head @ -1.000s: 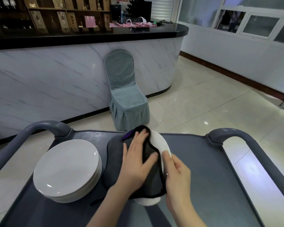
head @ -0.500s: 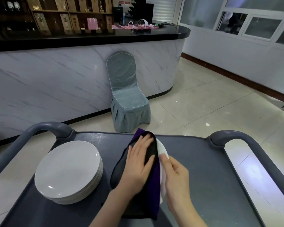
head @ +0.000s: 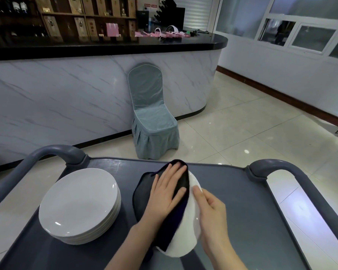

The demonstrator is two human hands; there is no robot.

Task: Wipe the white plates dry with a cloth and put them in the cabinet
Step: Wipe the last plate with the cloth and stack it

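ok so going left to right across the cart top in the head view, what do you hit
stack of white plates → dark cloth → left hand pressing the cloth → white plate being wiped → right hand holding that plate's edge → cart handle

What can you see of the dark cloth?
The dark cloth looks soft, black with a purple-blue edge. It drapes over the left part of the tilted white plate, hiding it. The left hand presses flat on it; the right hand holds the plate's bare right side, above the grey cart.
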